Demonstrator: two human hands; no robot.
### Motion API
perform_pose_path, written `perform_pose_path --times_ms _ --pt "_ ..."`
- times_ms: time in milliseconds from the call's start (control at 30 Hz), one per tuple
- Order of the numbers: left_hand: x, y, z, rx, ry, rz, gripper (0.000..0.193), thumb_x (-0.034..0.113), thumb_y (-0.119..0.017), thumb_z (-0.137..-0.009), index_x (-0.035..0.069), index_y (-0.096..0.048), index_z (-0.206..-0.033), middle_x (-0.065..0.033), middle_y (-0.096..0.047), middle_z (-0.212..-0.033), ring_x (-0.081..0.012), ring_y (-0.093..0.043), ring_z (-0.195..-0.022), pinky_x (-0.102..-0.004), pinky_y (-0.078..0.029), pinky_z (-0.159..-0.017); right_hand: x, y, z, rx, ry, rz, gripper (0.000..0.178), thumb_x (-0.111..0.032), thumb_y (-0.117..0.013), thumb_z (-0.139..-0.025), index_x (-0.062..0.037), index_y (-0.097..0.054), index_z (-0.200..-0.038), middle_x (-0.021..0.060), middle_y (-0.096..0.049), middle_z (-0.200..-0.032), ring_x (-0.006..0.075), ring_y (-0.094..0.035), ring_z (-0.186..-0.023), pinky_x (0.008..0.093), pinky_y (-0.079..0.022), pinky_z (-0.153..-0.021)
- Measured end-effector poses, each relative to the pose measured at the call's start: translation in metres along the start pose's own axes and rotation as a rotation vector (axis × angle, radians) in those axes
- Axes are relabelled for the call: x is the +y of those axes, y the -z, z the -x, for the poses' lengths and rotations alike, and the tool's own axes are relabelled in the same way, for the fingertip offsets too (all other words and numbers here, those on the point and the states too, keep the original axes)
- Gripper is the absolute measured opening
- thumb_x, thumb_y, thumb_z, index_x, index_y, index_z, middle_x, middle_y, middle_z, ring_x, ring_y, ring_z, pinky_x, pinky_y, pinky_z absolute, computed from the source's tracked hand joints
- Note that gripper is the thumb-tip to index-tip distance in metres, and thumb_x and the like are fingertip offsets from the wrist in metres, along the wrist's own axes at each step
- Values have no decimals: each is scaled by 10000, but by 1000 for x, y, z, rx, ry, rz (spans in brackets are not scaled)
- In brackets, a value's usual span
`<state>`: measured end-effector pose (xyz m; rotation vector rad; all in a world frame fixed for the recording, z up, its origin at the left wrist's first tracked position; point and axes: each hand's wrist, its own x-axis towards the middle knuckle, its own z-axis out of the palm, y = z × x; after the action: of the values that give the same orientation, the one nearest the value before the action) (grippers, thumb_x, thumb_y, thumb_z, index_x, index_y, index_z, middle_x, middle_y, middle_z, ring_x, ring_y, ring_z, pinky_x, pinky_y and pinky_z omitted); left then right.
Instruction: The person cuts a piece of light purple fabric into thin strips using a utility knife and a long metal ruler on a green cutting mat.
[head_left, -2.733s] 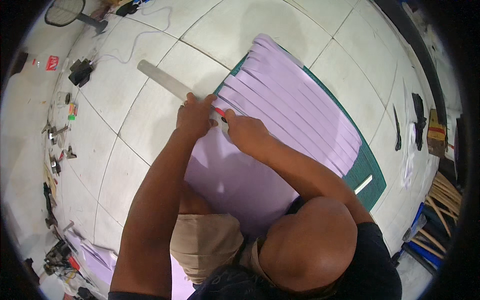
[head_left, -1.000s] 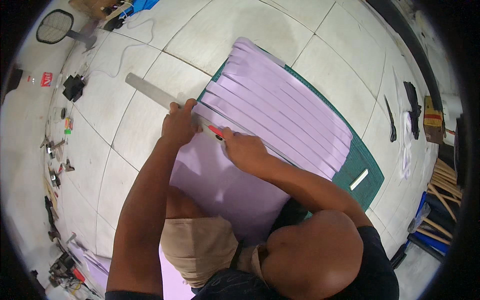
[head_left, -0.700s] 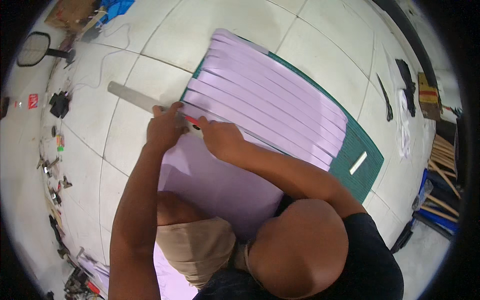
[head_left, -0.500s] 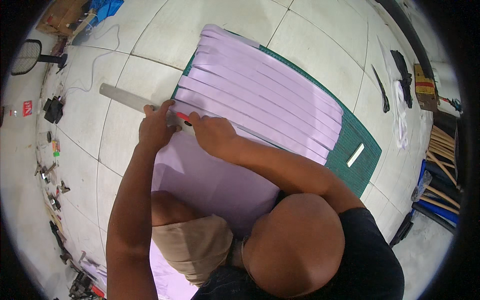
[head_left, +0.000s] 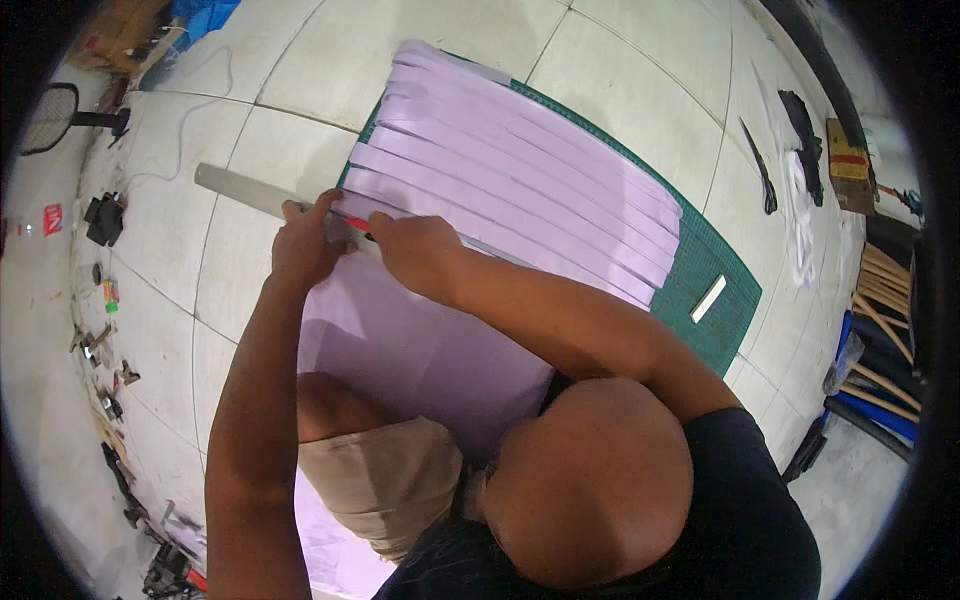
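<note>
A grey straight ruler [head_left: 240,188] lies across the lilac fabric [head_left: 400,325], its left end reaching out over the floor tiles. With fingers spread, my left hand [head_left: 308,242] presses down on the ruler. Closed around a red-and-black cutter knife [head_left: 357,224], my right hand [head_left: 415,255] is just right of the left fingers, at the ruler's edge. The knife's blade cannot be made out. Beyond the hands, several long lilac strips [head_left: 520,170] lie side by side on a green cutting mat [head_left: 725,275].
A small white block [head_left: 709,298] rests on the mat's right part. Scissors [head_left: 762,170] and dark cloth [head_left: 802,140] lie on the floor to the right, near wooden sticks [head_left: 882,290]. Small tools and a black racket [head_left: 52,118] line the left wall. My bent knee [head_left: 340,408] is beside the fabric.
The whole view has shifted slightly. Both hands, the ruler and the cutter knife keep nearly the same places relative to the fabric.
</note>
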<state>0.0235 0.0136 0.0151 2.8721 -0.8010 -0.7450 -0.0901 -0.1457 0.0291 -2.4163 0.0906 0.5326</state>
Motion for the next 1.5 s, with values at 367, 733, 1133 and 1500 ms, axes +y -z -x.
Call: perform_pose_path --times_ms 367,733,1133,1500 --pt "5 -4 -6 -47 13 -36 839 282 -849 -743 303 -379 -1438 -268 -459 -1242 -454 -631 -1033 -482 -558 -889 69 23 135 -206 -219 107 357 -166 -484 -964 -93 -486 -1314 195 -706 -965 384 -696 -920 512 -539 -740" --pt "8 -2 -4 -13 -21 -28 830 261 -846 -728 264 -413 -1436 -287 -460 -1260 -459 -629 -1028 -468 -547 -906 169 23 350 -382 -500 285 274 -123 -487 -958 -124 -460 -1231 202 -691 -930 401 -704 -862 498 -565 -706" --pt "-21 -23 -6 121 -1 119 790 340 -810 -729 111 -467 -1403 -298 -431 -1314 -458 -562 -1131 -476 -488 -986 168 51 401 164 -702 245 250 -253 -523 -1005 -52 -485 -1149 214 -663 -900 409 -689 -798 509 -534 -639" --pt "15 -23 -25 260 37 -215 419 397 -737 -817 23 -730 -1005 -239 -667 -1073 -385 -624 -1051 -439 -495 -907 116 -48 290 491 -520 -488 288 -255 -621 -976 -53 -519 -1153 208 -624 -860 341 -643 -779 421 -486 -694"
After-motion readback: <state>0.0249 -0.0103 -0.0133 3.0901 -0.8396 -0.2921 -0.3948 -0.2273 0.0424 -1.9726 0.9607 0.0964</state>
